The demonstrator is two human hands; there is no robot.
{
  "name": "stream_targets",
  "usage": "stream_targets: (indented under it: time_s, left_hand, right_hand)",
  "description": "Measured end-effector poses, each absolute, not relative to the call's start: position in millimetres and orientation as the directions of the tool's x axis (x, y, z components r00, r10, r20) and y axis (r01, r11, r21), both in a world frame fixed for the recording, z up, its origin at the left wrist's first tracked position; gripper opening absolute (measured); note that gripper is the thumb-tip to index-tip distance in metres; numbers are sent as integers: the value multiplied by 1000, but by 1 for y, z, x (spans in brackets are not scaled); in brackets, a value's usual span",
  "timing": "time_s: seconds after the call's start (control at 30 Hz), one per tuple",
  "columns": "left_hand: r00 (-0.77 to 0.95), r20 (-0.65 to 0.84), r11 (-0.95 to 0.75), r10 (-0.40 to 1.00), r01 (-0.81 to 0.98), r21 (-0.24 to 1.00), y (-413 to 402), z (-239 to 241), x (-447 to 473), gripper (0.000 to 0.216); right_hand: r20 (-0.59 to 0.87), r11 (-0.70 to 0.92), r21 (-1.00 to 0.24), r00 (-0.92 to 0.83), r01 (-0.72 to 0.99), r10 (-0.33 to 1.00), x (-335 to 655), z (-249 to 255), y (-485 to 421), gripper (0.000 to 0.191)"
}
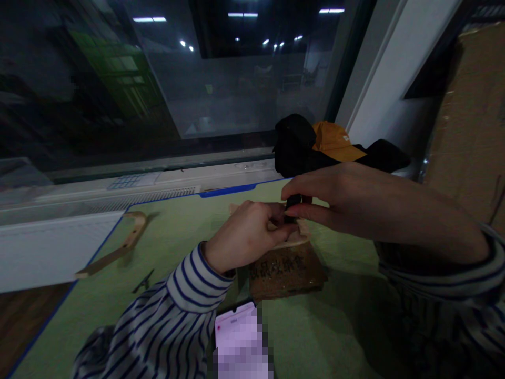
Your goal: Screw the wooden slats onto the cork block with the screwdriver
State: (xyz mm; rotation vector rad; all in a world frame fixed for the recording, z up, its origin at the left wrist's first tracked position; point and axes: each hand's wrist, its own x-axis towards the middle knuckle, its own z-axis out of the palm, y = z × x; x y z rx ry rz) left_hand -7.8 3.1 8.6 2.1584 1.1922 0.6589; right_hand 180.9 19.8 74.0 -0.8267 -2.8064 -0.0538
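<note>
My right hand (335,202) pinches a small black object (292,202) between thumb and fingertips; its exact kind is hard to make out. Close beside it, my left hand (250,231) has its fingers closed on a pale wooden piece (302,239), just below the black object. The fingers hide much of the wood. Under and in front of the wooden piece lies a brown cardboard box (290,276) with dark handwritten characters on its side.
On the green mat (169,231) lie a bent wooden piece (132,237) with holes and a small dark part (142,281) at left. A lit phone (236,337) sits near my left sleeve. Behind are a yellow cap (335,141), black items (294,142) and a window; cardboard (469,116) stands right.
</note>
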Motion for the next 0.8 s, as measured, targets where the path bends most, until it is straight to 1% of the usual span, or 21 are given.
stream_targets:
  time_s: [0.17,0.37,0.57,0.8]
  left_hand:
    - [488,123,-421,864,567,708,3,11,-7,23]
    - [480,136,-430,866,580,692,3,11,-8,21]
    - [458,149,-422,876,581,696,5,10,-8,22]
    - [459,149,-434,876,613,661,4,10,-7,22]
  right_hand:
    - [213,845,-30,-823,534,527,180,75,18,16]
    - [275,845,-10,-811,535,517,179,74,16,20]
    - [254,839,-22,-808,544,531,180,74,17,15]
    - [248,839,-14,-811,544,530,180,75,18,13]
